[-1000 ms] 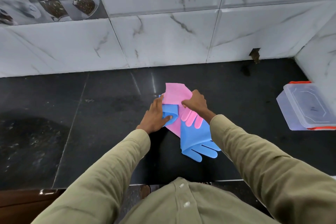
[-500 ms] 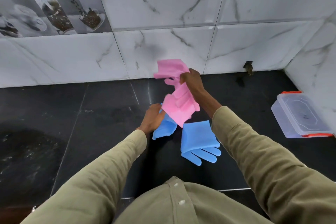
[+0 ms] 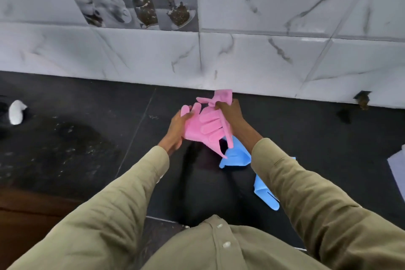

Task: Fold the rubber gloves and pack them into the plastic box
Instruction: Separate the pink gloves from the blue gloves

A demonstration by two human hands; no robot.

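At the far left edge of the frame a small white rounded object (image 3: pixel 15 112) sits on the black stone countertop (image 3: pixel 87 138); what it is cannot be made out. Above it, in the upper left, the grey marble wall tiles (image 3: pixel 263 57) carry a strip of black-and-white picture tiles showing cups and plants (image 3: pixel 140 6).

Moving toward the centre, the person's left hand (image 3: pixel 176 129), reaching out of an olive-green shirt sleeve (image 3: pixel 122 199), is closed on the left edge of the pink rubber gloves (image 3: pixel 205 125), with the thumb lying over the glove fingers. The pink gloves are lifted off the counter, held between both hands, the finger ends fanned across the middle and a cuff sticking up at the top.

The right hand (image 3: pixel 232 116) pinches the pink rubber near that upper cuff, fingers curled tight around it.

Just below and to the right, the blue rubber gloves (image 3: pixel 237 155) lie on the counter, partly hidden under the right sleeve, with blue fingertips showing further down.

At the right edge of the frame, only a pale corner of the translucent plastic box (image 3: pixel 397 171) shows.
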